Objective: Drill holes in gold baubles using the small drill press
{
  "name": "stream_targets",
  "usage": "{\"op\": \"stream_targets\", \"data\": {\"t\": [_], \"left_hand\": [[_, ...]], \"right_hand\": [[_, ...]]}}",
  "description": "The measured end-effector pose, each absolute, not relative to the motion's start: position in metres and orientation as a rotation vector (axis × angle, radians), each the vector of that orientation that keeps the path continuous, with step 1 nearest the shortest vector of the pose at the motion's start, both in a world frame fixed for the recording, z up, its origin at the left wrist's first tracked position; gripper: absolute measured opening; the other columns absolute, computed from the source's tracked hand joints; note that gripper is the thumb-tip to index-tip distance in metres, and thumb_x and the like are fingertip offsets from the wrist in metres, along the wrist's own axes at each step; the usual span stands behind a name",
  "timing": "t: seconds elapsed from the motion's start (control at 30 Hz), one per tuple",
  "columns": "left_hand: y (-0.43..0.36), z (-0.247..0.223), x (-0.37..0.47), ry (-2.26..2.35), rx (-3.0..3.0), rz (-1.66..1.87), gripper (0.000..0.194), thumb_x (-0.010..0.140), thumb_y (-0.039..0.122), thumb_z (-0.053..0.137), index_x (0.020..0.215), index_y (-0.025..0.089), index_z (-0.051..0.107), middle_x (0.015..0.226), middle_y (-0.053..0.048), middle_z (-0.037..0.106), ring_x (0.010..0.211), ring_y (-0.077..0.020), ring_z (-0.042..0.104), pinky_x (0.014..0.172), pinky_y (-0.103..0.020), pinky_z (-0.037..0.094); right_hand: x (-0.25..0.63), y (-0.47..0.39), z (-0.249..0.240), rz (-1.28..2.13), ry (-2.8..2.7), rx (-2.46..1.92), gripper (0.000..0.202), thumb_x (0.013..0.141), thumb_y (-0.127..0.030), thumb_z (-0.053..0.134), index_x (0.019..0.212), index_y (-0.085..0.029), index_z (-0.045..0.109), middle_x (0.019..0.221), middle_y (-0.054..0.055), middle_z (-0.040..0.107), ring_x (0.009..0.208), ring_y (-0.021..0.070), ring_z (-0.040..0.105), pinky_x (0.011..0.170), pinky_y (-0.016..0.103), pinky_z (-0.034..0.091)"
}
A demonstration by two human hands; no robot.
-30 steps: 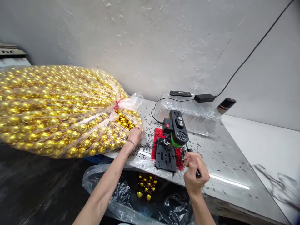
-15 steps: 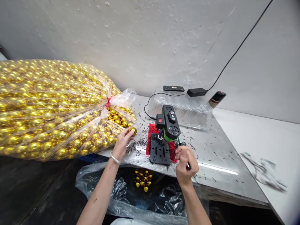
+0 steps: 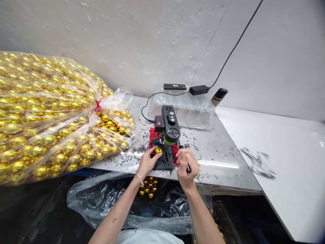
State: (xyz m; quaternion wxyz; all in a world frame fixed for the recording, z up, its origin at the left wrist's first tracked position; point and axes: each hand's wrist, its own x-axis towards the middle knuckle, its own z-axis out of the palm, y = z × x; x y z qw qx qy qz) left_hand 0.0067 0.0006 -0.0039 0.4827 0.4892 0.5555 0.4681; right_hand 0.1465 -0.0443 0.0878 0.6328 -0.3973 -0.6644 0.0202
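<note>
Between thumb and fingers, my left hand [image 3: 149, 161] pinches a shiny gold ball [image 3: 158, 150] over the black base plate [image 3: 164, 159] of a small bench drill press [image 3: 171, 123]. The ball sits just left of the drill's underside, where the drill head hides part of the space. My right hand [image 3: 187, 166], closed in a fist, grips the black-ended lever [image 3: 188, 168] on the drill's right side. Under the base lies a red mat [image 3: 153, 134]. A big clear bag of gold balls [image 3: 50, 125], tied with red string, lies to the left, with loose balls [image 3: 109, 123] at its opening.
An open plastic bag [image 3: 101, 200] hangs below the table edge with several gold balls [image 3: 149, 186] inside. Dark shavings litter the metal table [image 3: 215, 152]. Behind stand a clear plastic tray [image 3: 188, 110], a power adapter [image 3: 199, 89], and a can [image 3: 219, 96]. A white glove [image 3: 259, 162] lies right.
My left hand has carried the gold ball from the bag's opening rightward to the drill's base plate. My right hand stays on the lever. The view has shifted slightly right.
</note>
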Motion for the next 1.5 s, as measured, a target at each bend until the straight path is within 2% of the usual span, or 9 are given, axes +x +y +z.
{"op": "stream_targets", "data": {"t": [0.13,0.23,0.53,0.7,0.97,1.07,1.23,1.37,1.5], "left_hand": [[-0.003,0.0,0.012,1.521,1.777,1.039,0.034,0.078,0.027,0.073,0.111,0.02,0.07,0.109,-0.01,0.074,0.103,-0.0267,0.065,0.096,-0.042,0.048],[-0.003,0.001,0.017,1.521,1.966,1.005,0.033,0.08,0.026,0.072,0.112,0.02,0.07,0.113,-0.011,0.071,0.106,-0.0278,0.064,0.097,-0.044,0.047],[0.001,-0.017,0.019,1.463,1.881,1.115,0.032,0.08,0.035,0.073,0.11,0.023,0.071,0.112,-0.009,0.07,0.106,-0.0267,0.062,0.1,-0.045,0.043],[-0.001,-0.018,0.019,1.473,1.891,1.123,0.033,0.083,0.04,0.07,0.11,0.022,0.071,0.111,-0.01,0.07,0.105,-0.0272,0.06,0.097,-0.044,0.043],[-0.001,-0.018,0.02,1.467,1.876,1.155,0.03,0.081,0.037,0.073,0.107,0.022,0.072,0.108,-0.01,0.071,0.102,-0.0272,0.06,0.096,-0.045,0.044],[-0.001,-0.017,0.019,1.45,1.88,1.163,0.03,0.082,0.037,0.071,0.108,0.022,0.072,0.108,-0.01,0.071,0.103,-0.0272,0.059,0.096,-0.046,0.045],[0.001,-0.018,0.019,1.428,1.878,1.176,0.03,0.082,0.036,0.071,0.109,0.022,0.072,0.107,-0.01,0.071,0.102,-0.0269,0.059,0.095,-0.046,0.045],[0.004,-0.015,0.022,1.435,1.827,1.188,0.032,0.076,0.032,0.077,0.106,0.022,0.073,0.107,-0.009,0.072,0.103,-0.0275,0.06,0.097,-0.047,0.045],[-0.015,-0.006,0.011,1.428,1.851,1.247,0.033,0.079,0.031,0.075,0.11,0.021,0.071,0.108,-0.011,0.071,0.104,-0.0286,0.06,0.096,-0.049,0.046]], "right_hand": [[0.148,-0.044,0.085,0.037,-1.539,-0.904,0.029,0.092,-0.006,0.041,0.067,-0.021,0.046,0.065,0.0,0.052,0.068,0.0133,0.056,0.059,0.027,0.042],[0.149,-0.045,0.085,0.038,-1.558,-0.901,0.029,0.091,-0.005,0.041,0.068,-0.021,0.046,0.065,-0.001,0.052,0.068,0.013,0.055,0.059,0.027,0.043],[0.151,-0.045,0.066,0.045,-1.553,-0.876,0.027,0.095,-0.013,0.04,0.07,-0.021,0.048,0.067,0.0,0.053,0.067,0.0133,0.056,0.057,0.027,0.045],[0.156,-0.039,0.038,-0.082,-1.641,-0.83,0.031,0.099,-0.022,0.034,0.071,-0.021,0.046,0.069,0.001,0.054,0.066,0.0131,0.055,0.064,0.031,0.05],[0.154,-0.031,0.008,-0.118,-1.544,-0.82,0.034,0.101,-0.027,0.028,0.071,-0.022,0.044,0.071,0.0,0.054,0.065,0.012,0.057,0.078,0.037,0.053],[0.155,-0.03,0.006,-0.126,-1.592,-0.815,0.033,0.1,-0.026,0.029,0.071,-0.022,0.045,0.07,0.0,0.054,0.065,0.0121,0.058,0.076,0.036,0.053],[0.154,-0.032,0.024,-0.153,-1.641,-0.786,0.033,0.098,-0.022,0.032,0.069,-0.022,0.046,0.067,-0.001,0.054,0.064,0.013,0.057,0.069,0.034,0.051],[0.152,-0.038,0.072,0.027,-1.538,-0.86,0.03,0.096,-0.017,0.038,0.067,-0.021,0.046,0.066,0.0,0.054,0.061,0.0127,0.053,0.056,0.027,0.043],[0.152,-0.042,0.116,0.201,-1.506,-0.997,0.033,0.096,-0.018,0.042,0.064,-0.021,0.045,0.066,0.0,0.052,0.064,0.0117,0.053,0.06,0.027,0.041]]}}
